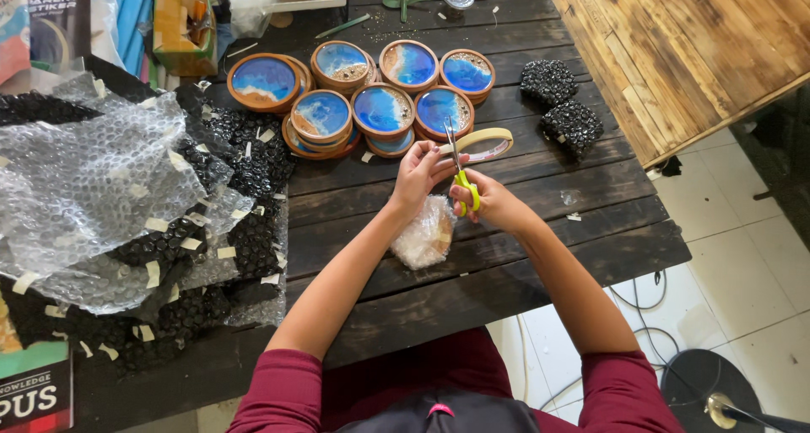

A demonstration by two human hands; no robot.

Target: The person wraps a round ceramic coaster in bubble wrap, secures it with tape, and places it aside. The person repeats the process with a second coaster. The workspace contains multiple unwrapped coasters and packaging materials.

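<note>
Above bubble-wrapped bundle [426, 230] on bench [523, 264]: right hand [489, 201] grasping scissors [460, 167], left hand [418, 173] pinching tape roll [481, 143]; beyond, seven coaster stacks [380, 91].

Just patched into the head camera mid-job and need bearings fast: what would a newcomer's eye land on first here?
First, the cluster of round blue-and-white coasters on the dark wooden table, at its far middle. Just nearer, the right hand holds yellow-handled scissors at a tape roll, while the left hand pinches the tape above a bubble-wrapped bundle. Heaped bubble wrap fills the left side.
</note>
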